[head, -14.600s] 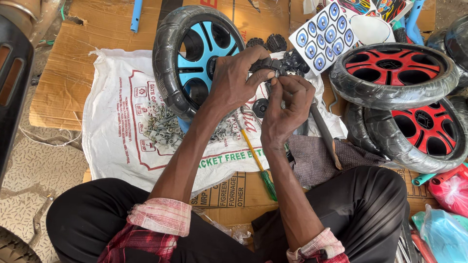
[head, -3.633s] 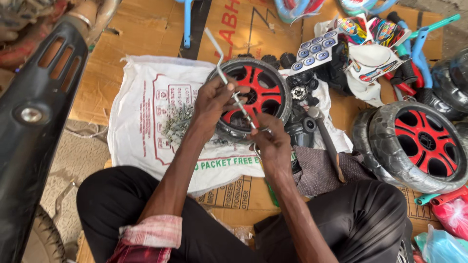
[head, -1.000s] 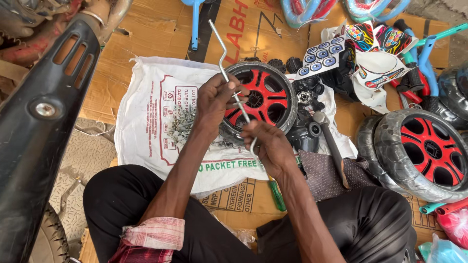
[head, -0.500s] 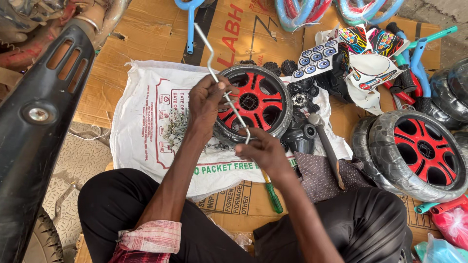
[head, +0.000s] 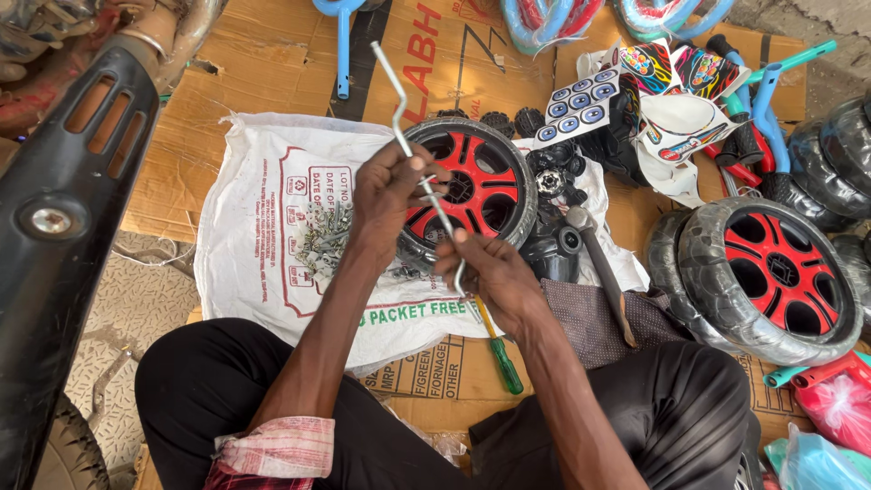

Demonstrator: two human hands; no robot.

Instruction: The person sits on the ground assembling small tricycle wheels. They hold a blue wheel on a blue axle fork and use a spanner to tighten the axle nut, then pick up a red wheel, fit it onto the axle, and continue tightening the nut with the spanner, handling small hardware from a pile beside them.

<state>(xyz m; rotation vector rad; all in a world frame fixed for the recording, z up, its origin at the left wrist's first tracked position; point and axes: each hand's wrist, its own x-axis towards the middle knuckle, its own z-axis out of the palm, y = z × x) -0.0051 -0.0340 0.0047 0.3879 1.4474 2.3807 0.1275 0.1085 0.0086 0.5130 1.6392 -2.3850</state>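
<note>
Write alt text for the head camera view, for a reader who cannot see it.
A seated person holds a bent metal rod in both hands, left hand above right hand, over a red-and-black toy wheel lying on a white sack. A pile of screws, a hammer, a green screwdriver and more wheels lie on cardboard around them.

A thin silver metal rod, cranked with several bends, is held tilted above a red-spoked black wheel, its upper end pointing away, its lower end gripped near a white printed sack.
</note>
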